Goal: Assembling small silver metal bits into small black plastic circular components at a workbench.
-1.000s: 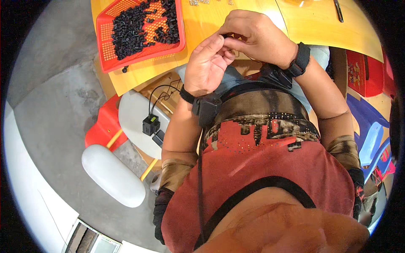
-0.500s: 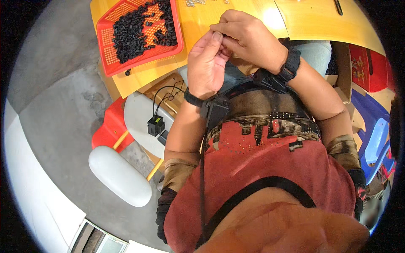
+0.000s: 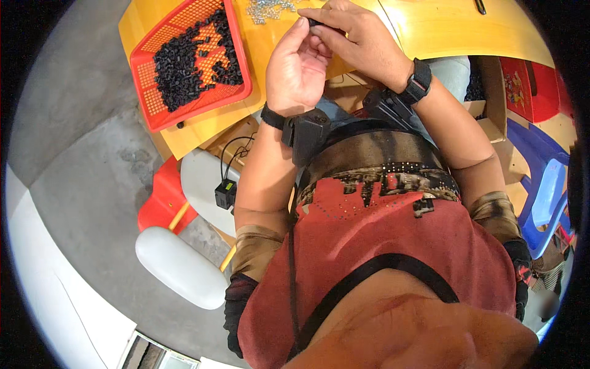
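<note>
Above the near edge of the yellow table, my two hands meet. My right hand [image 3: 364, 42] pinches a small black part [image 3: 315, 23] between thumb and forefinger; its exact kind is too small to tell. My left hand [image 3: 297, 75] is turned palm up, its fingers curled in and its thumb tip close to the black part's end. Whether something small lies in those curled fingers is hidden. Left of my hands, a red plastic basket [image 3: 247, 64] holds many small black parts [image 3: 175, 71]. Small silvery metal pieces [image 3: 265, 8] lie in a pile just beyond my left thumb.
The yellow table [image 3: 455, 27] spans the top, with a black pen-like object [image 3: 480, 7] far right. A loose black piece [image 3: 180, 125] sits by the basket. A grey-padded chair [image 3: 181, 267] stands at left, a blue plastic chair [image 3: 547, 197] at right, near a cardboard box [image 3: 496, 92].
My hands have moved slightly farther out and opened apart a little, so the black part in my right fingers now shows. The view has shifted, bringing more of the silvery pile in.
</note>
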A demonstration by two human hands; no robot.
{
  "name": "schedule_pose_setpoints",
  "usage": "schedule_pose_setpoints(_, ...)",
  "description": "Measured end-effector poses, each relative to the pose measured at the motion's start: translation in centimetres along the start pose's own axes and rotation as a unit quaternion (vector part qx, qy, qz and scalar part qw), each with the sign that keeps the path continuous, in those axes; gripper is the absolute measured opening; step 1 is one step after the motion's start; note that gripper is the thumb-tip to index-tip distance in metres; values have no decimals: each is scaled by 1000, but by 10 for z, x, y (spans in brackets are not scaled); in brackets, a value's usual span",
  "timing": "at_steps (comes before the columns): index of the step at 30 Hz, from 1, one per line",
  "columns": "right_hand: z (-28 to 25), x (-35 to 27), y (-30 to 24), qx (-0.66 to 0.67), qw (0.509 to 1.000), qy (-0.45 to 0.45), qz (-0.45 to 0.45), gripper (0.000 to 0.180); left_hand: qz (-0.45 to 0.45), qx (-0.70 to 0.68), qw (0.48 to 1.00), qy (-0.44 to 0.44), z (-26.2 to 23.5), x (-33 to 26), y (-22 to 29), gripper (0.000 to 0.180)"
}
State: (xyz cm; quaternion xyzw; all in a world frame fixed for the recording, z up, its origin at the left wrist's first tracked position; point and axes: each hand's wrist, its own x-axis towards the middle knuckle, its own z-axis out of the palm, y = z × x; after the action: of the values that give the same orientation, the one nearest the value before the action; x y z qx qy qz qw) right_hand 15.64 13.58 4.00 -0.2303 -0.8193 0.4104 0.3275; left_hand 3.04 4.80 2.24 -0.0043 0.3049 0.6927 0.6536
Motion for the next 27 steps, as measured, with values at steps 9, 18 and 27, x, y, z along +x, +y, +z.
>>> schedule_pose_setpoints(9, -4, -3, 12, 354, 908, 30, 222, 21, 9, -31, 999, 29, 10, 10, -1, 15)
schedule_pose_setpoints(18, 2, -3, 25, 469, 821, 55, 322, 18, -22, -58, 995, 77, 10, 20, 0, 15)
schedule_pose_setpoints(27, -15, -6, 38, 435, 873, 71, 209, 15, -29, -97, 993, 52, -5, 13, 10, 19)
